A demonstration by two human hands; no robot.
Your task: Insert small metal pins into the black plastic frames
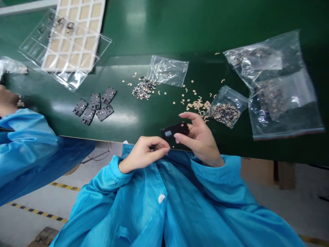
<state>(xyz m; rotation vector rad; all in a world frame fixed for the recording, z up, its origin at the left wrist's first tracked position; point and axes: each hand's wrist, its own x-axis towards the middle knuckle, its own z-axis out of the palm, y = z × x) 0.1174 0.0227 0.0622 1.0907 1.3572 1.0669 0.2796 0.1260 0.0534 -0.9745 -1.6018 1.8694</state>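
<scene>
Black part (176,129), one: hanging over the tabletop's (138,120) near edge, right hand's (202,139) fingers gripping one end. Left hand (147,152): fingers pinching together beside it; contents, cannot tell. Similar parts (96,101), five: lying leftward, apparently finished. Held part: seemingly awaiting completion. Loose tan pieces (197,105): lying scattered, apparently awaiting use.

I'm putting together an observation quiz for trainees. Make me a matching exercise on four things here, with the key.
1. Right hand
2. Grid tray
3. Five black parts
4. Small bag beside the large bag

A. White with beige cells
B. Contains many small pieces
C. Holds a black plate
D. Grouped on the green table, wearer's left

Pairs: 1-C, 2-A, 3-D, 4-B
</scene>
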